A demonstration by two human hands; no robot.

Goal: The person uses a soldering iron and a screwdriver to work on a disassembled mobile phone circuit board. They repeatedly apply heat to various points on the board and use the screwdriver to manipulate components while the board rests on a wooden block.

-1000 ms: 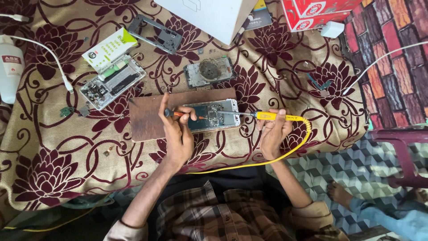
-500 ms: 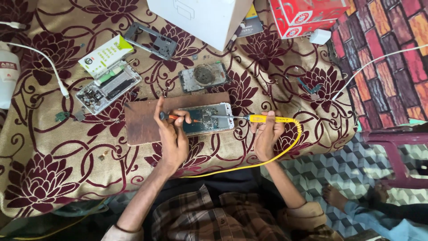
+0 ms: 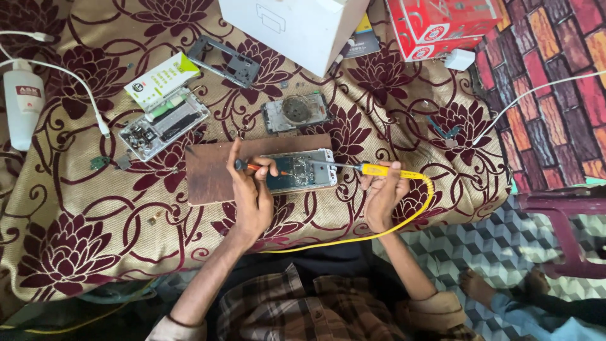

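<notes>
Since the earlier frames the view had drifted so that the whole bench sat slightly lower and to the right, while both hands had kept their places over the opened phone [image 3: 302,172], which lay on a brown wooden board [image 3: 211,177] just beyond the fingertips. The left hand [image 3: 252,199] had its fingers closed round a small orange-handled screwdriver [image 3: 255,167], the tip resting on the circuit board. The right hand [image 3: 382,199] was clamped on the yellow handle of a soldering iron [image 3: 379,170], its metal tip reaching leftward onto the phone's upper edge and its yellow cord [image 3: 416,211] looping back below the wrist. The phone looked light, stiff and fragile, with bare components exposed, so it would best be held by its metal frame edges, not the board. Beyond the left fingers lay another stripped phone [image 3: 165,124] with a green-and-white rectangular pack [image 3: 161,79] upon it. Farther beyond the fingers stood a white box [image 3: 297,28]. A red carton with white panels [image 3: 442,25] lay beyond the right fingers, and a white bottle with a dark label [image 3: 23,107] lay far left.
</notes>
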